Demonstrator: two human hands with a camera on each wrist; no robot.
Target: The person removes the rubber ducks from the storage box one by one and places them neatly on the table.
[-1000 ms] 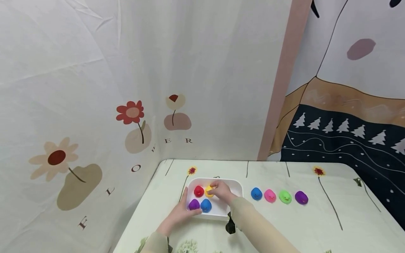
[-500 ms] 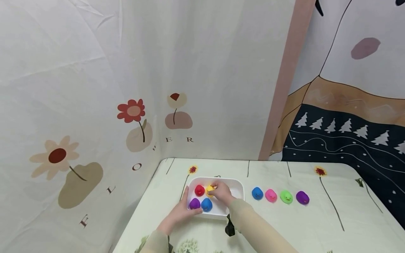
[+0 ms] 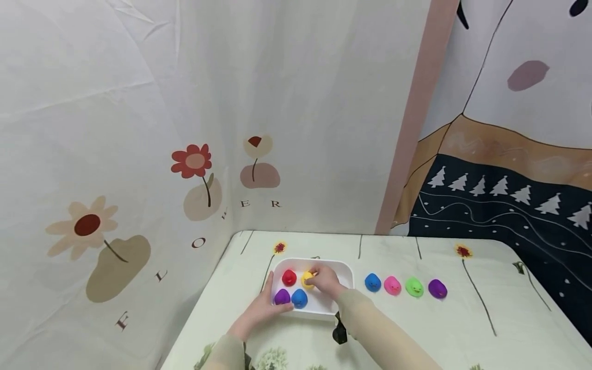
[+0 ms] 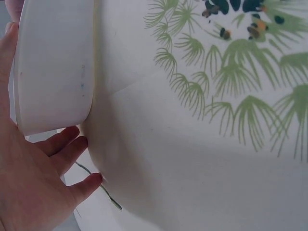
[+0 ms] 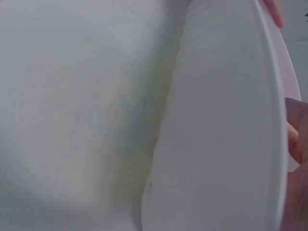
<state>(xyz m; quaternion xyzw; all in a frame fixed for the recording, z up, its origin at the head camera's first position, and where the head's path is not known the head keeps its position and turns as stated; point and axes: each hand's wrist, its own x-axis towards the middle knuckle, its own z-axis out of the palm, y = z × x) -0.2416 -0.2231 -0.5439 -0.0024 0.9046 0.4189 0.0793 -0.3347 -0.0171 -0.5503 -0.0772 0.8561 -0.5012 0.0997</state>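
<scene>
In the head view, my right hand (image 3: 325, 281) reaches into a white tray (image 3: 322, 305) and pinches a small yellow rubber toy (image 3: 306, 280). Beside that toy lies a red one (image 3: 289, 278), with a purple one (image 3: 282, 297) and a blue one (image 3: 299, 298) along the tray's front. My left hand (image 3: 261, 312) grips the front left corner, thumb along the front rim. The left wrist view has the tray's outer wall (image 4: 55, 62), with fingertips (image 4: 72, 132) against its end. From the right wrist, the tray wall (image 5: 216, 120) hides the toys; fingers (image 5: 294, 113) reach over its rim.
Right of the tray, a blue toy (image 3: 372, 282), a pink toy (image 3: 392, 285), a green toy (image 3: 414, 287) and another purple toy (image 3: 437, 289) stand in a row. A flower-print cloth (image 3: 462, 313) covers the table. A printed curtain (image 3: 314, 128) hangs behind it.
The yellow toy sits slightly farther right of the red one than a second ago, still between my right fingers. My left hand stays at the tray's corner. The head view shifts slightly.
</scene>
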